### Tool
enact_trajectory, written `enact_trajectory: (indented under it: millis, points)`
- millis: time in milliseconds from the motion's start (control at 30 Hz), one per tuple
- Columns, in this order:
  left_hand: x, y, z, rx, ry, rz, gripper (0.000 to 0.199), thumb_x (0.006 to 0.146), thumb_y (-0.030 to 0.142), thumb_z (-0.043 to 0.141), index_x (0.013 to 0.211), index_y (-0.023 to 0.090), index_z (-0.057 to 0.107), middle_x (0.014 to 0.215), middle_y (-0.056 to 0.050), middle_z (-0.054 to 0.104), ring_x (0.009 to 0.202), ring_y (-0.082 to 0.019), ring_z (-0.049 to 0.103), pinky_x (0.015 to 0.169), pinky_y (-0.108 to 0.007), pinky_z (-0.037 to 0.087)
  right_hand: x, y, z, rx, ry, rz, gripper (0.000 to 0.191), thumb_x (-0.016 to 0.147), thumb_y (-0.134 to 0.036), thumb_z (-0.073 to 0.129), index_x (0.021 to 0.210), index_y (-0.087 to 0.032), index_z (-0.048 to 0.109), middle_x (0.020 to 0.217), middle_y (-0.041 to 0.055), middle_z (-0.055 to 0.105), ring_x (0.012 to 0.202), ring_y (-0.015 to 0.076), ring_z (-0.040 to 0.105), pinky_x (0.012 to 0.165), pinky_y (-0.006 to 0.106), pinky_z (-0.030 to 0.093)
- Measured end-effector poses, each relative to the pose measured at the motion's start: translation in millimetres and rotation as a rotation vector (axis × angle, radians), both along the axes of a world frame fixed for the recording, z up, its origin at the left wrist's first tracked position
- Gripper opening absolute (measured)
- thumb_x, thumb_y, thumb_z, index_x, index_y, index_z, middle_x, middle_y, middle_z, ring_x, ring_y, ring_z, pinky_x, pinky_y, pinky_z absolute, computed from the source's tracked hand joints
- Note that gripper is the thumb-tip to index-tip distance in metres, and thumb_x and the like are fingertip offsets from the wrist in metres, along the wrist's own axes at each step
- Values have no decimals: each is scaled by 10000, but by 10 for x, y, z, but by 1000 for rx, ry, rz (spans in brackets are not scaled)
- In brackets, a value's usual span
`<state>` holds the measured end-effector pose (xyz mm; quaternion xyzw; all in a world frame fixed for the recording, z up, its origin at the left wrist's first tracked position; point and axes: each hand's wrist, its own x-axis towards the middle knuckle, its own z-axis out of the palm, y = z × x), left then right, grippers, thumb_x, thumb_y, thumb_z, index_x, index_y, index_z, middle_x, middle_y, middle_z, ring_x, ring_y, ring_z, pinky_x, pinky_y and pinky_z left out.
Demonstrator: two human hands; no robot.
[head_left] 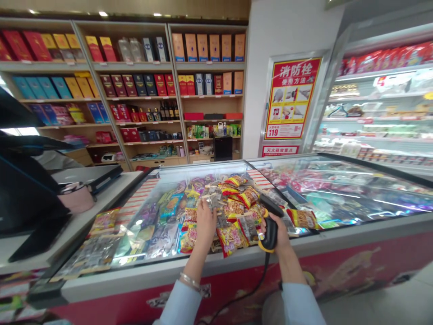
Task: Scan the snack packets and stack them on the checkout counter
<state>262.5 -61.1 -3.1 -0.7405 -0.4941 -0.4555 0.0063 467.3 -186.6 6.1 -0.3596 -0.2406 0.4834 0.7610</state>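
My right hand (280, 231) is wrapped round a black and yellow barcode scanner (269, 234), its head pointing left over a heap of snack packets. A cable hangs from its handle. With fingers bent, my left hand (206, 222) grips a small clear snack packet (214, 198) at the heap's back left; the fingertips are partly hidden. Yellow and red snack bags (232, 235) lie around both hands, mixed with clear, dark-filled packets (248, 225). One yellow and red bag (303, 219) sits apart, right of my right hand.
The heap rests on the glass lid of a chest freezer (135, 271). More clear packets (93, 253) lie on its left end. At left, a counter (30, 253) holds a pink container (77, 197) and a dark screen. Shelves of boxes (145, 85) stand behind; a lit display cooler (382, 108) is at right.
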Motion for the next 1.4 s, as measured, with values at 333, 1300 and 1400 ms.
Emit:
enact_trajectory:
  millis: [333, 1300, 1400]
  points:
    - [87, 12, 157, -126, 190, 171, 646, 845, 339, 622, 1353, 1, 413, 1079, -210, 567, 1040, -328, 539, 876, -455, 454, -77, 51, -77, -34, -58, -66, 380, 611, -464, 803, 696, -190, 554, 492, -23, 583, 365, 100, 494, 335, 190, 373]
    - [71, -109, 427, -85, -74, 56, 442, 920, 209, 457, 1356, 149, 413, 1226, -190, 498, 988, -274, 642, 735, -362, 545, -345, -57, 333, 26, -330, 14, 310, 661, -444, 785, 715, -171, 648, 509, 3, 590, 375, 126, 508, 363, 244, 405]
    - [54, -123, 470, -91, -43, 109, 425, 919, 201, 462, 1339, 149, 427, 1210, -176, 503, 949, -261, 649, 704, -345, 539, -325, -56, 298, 26, -350, 45, 302, 683, -440, 776, 727, -168, 651, 522, 1, 595, 386, 124, 516, 382, 244, 414]
